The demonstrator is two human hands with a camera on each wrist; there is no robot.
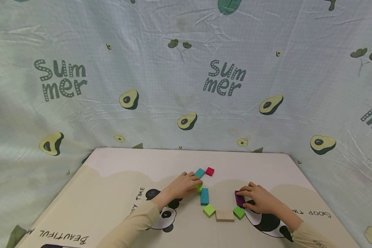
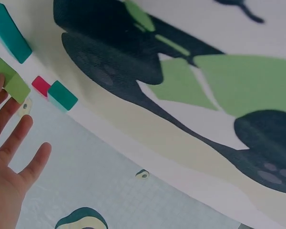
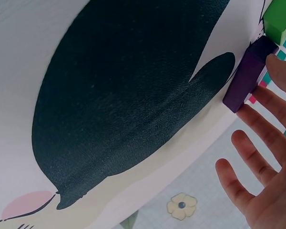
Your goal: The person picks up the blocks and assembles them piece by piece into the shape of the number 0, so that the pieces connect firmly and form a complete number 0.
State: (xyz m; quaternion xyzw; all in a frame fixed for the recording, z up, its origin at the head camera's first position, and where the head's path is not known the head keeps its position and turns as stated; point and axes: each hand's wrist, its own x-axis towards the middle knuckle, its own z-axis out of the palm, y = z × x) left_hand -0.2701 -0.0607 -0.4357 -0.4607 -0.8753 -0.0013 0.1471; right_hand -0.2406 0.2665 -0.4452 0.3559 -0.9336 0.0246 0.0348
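My left hand point(image 1: 182, 186) pinches a light green block point(image 1: 199, 187) on the table. The left wrist view shows this green block point(image 2: 14, 85) at the thumb and fingertips, the other fingers spread. Just below it in the head view lies a teal block point(image 1: 204, 197); beyond it are another teal block point(image 1: 199, 173) and a small red block point(image 1: 209, 171). My right hand point(image 1: 260, 198) holds a purple block point(image 1: 239, 199) between thumb and fingers at its ends. In the right wrist view the purple block point(image 3: 248, 76) lies beside a green block point(image 3: 279, 21).
A light green block point(image 1: 209, 210), a plain wooden block point(image 1: 225, 216) and a green block point(image 1: 239, 212) form the near side of a U-shaped row. The table point(image 1: 117, 165) carries panda prints and lettering. A cloth with avocado prints point(image 1: 187, 121) hangs behind its far edge.
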